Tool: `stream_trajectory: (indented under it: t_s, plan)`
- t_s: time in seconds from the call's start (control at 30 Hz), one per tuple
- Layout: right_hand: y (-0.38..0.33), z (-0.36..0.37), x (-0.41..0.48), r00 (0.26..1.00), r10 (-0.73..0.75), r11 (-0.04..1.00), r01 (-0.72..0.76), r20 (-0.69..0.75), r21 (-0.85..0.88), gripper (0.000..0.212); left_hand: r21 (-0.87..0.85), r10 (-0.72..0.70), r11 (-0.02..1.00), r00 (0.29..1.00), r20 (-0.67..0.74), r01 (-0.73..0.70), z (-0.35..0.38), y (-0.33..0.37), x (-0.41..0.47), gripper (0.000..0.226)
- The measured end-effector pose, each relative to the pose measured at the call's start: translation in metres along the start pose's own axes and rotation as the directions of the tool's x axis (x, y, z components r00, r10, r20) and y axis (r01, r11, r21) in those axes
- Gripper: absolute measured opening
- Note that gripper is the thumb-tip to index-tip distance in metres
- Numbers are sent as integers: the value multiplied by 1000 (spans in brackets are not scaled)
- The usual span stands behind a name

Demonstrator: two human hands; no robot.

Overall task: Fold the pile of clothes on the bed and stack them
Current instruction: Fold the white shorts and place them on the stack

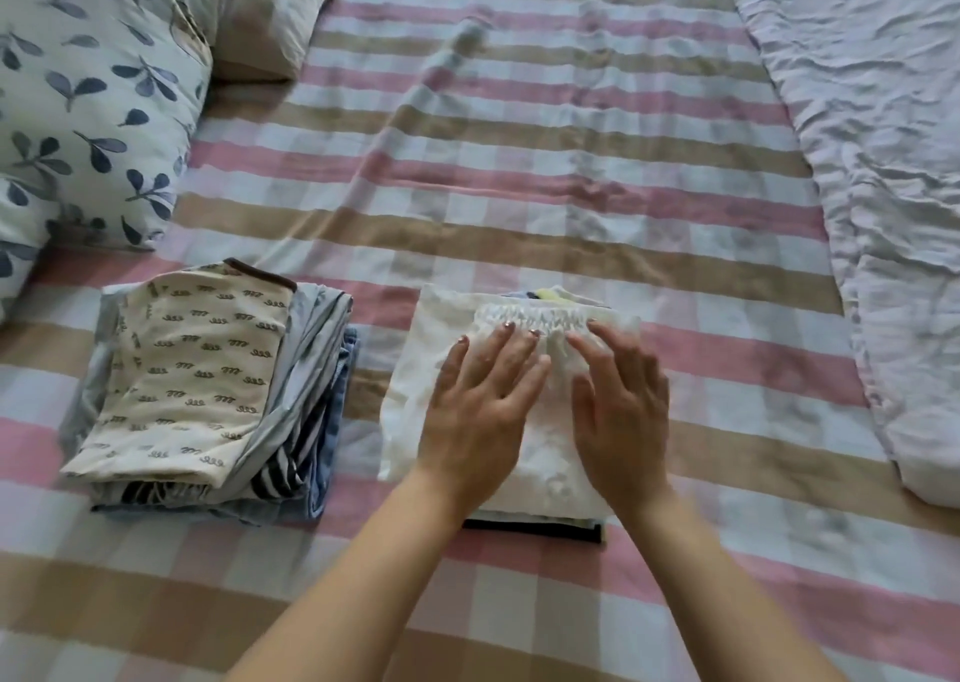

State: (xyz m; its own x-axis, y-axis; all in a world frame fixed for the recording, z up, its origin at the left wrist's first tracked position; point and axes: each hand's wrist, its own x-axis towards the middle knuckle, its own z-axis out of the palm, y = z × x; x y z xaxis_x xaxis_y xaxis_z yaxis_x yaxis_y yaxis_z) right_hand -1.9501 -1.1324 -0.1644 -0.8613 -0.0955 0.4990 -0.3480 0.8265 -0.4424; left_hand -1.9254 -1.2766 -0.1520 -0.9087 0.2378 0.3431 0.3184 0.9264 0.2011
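Observation:
A folded white garment (415,369) with a gathered elastic band lies on top of a small stack in the middle of the bed; a dark edge and a yellow-blue piece peek out from under it. My left hand (480,406) and my right hand (621,411) both rest flat on the white garment, fingers spread, pointing away from me. To the left stands a second stack (208,395) of folded clothes, topped by a cream printed piece (192,369) over grey, striped and blue layers.
The bed sheet (519,161) has pink, tan and white checks. A leaf-printed pillow (88,99) lies at the upper left with a beige cushion (265,21) behind it. A crumpled pale quilt (883,161) runs along the right side.

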Motion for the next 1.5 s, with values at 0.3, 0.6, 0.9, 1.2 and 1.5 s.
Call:
stream_trajectory:
  t_s: [0.3,0.6,0.9,1.2,1.5]
  plan:
    - [50,68,10,821,116,990,-53,559,-128,54,0,-229,968,877,422,253,77,-25,20,53]
    - [45,63,12,781,161,986,-152,604,-67,57,-170,-384,856,821,423,488,71,-30,24,71]
    - [28,13,-19,681,595,695,-702,427,152,72,-92,-622,726,708,335,682,13,-55,3,77]
    - [38,41,-30,472,668,507,-855,575,112,61,-347,-609,353,495,620,869,48,-67,-8,72]
    - [37,27,-32,424,621,409,-893,659,189,67,-454,-421,-176,351,837,873,39,-61,-24,72]
